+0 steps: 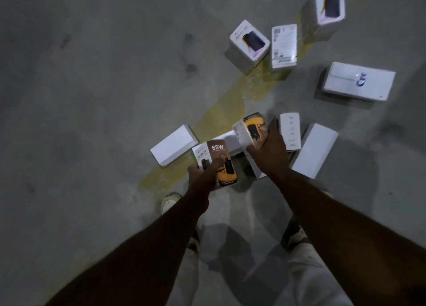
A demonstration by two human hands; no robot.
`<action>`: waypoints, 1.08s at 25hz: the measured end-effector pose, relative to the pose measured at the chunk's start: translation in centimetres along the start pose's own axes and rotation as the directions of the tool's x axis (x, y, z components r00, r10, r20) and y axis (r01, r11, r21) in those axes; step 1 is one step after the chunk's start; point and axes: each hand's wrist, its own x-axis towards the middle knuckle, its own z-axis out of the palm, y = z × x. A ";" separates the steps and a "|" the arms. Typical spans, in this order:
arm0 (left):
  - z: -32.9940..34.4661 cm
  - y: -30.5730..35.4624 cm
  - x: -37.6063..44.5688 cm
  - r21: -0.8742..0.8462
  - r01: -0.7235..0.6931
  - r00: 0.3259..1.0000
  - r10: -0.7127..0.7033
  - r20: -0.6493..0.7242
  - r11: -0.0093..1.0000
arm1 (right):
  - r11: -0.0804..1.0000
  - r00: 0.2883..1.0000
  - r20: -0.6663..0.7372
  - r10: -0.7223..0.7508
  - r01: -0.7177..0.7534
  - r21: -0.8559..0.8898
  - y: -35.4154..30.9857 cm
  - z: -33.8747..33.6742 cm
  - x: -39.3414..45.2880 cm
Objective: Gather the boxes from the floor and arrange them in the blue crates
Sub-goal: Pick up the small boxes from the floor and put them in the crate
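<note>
**Holding one box in each hand above the scattered boxes**

Gripping a brown and orange box marked 65W [215, 161], the left hand [202, 174] has its fingers curled round the box's lower left corner, printed face up toward the camera. The right hand [268, 151] clamps a second orange box [250, 130], blurred, with fingers wrapped over its near end; this one is tilted and sits higher and to the right of the first. The two hands are apart, each with its own box, both above the floor.

Under and around them lie more boxes on the grey concrete floor [92, 98]. A plain white box [174, 144] lies just left of the 65W box. A narrow white box with small print [290, 130] lies just right of the right hand, and a larger plain white box [314, 150] lies beside that. Farther off, a wide white box with a blue mark [359, 81] lies to the right. Beyond it are a white box with a dark product picture [250, 42], a box showing its label side [284, 45] just beside it, and a tall white box [329, 2] near the top edge.

A worn yellow painted stripe [219, 112] runs diagonally across the floor beneath the boxes. The person's light shoes [169, 202] and pale trousers [306, 280] show at the bottom. No blue crate is in view.
</note>
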 end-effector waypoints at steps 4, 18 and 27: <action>1.6 4.8 -6.3 0.028 -0.036 0.998 0.038 -0.053 0.999 | 0.683 0.960 0.198 0.199 -0.281 0.674 -5.1 -8.5 -6.3; 7.7 24.8 -47.8 0.245 -0.623 0.779 0.563 0.275 0.743 | 0.597 0.996 0.091 0.028 -0.089 0.797 -24.8 -42.7 -31.5; 10.0 26.0 -59.5 0.224 -0.799 0.547 0.520 0.656 0.558 | 0.423 0.985 -0.161 0.062 0.121 0.898 -24.8 -49.6 -46.1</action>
